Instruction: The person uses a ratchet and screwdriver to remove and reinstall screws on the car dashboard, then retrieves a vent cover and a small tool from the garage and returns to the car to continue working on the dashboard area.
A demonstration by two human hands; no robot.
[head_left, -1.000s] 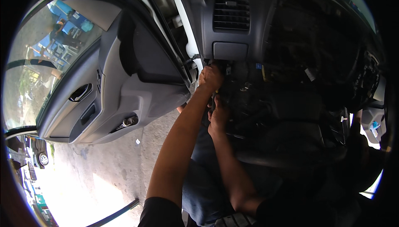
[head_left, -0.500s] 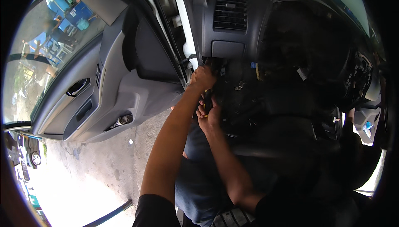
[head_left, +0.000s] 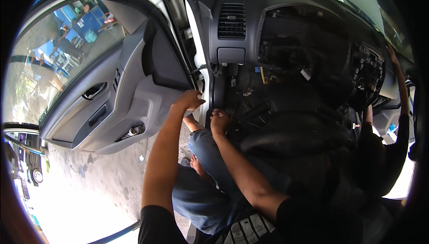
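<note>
My left hand (head_left: 191,101) is at the door opening, beside the white door frame (head_left: 204,81), with its fingers curled; something small and pale may show at the fingertips. My right hand (head_left: 220,122) is closed like a fist just inside the sill, left of the dark steering column (head_left: 286,101). What it holds, if anything, is hidden. Above both hands stands the grey dashboard (head_left: 210,38) with its air vent (head_left: 232,20) and a small square lid (head_left: 231,55). Under it the lower panel is off, and loose wiring and brackets (head_left: 247,91) show in the dark.
The grey car door (head_left: 129,96) stands wide open on the left, over concrete ground (head_left: 107,172). My jeans-clad leg (head_left: 203,154) reaches out through the doorway. On the far right another person (head_left: 380,154) stretches an arm toward the dashboard, near a stripped centre section (head_left: 367,72).
Both hands have drawn back from under the dashboard edge; the left moved left to the doorway. The dark and yellow object at the right hand no longer shows. My view has shifted slightly.
</note>
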